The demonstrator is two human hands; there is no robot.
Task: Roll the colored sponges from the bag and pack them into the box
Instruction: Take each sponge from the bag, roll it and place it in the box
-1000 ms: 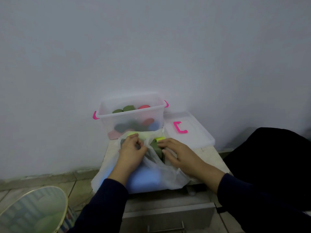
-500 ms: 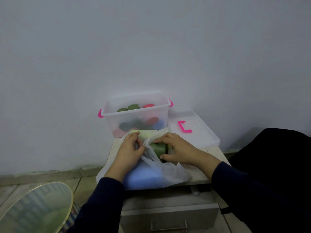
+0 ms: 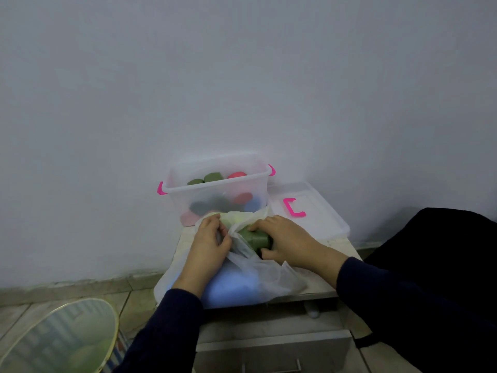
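A thin white plastic bag (image 3: 271, 275) lies on the small cabinet top, with a pale blue sponge (image 3: 231, 288) showing through it. My right hand (image 3: 285, 240) curls around a dark green sponge (image 3: 254, 238) at the bag's mouth. My left hand (image 3: 208, 242) grips the bag's edge beside it, where a light green sponge (image 3: 238, 219) shows. Behind stands the clear box (image 3: 215, 188) with pink handles, holding several rolled green, red, blue and pink sponges.
The box's clear lid (image 3: 312, 211) with a pink clip lies to the right against the wall. A round mirror-like disc (image 3: 57, 337) leans at the lower left on the tiled floor. A dark cloth-covered shape (image 3: 441, 251) fills the right side.
My right hand has pulled the dark green sponge further out of the bag and wrapped around it. My left hand stays on the bag's edge. The view has shifted slightly.
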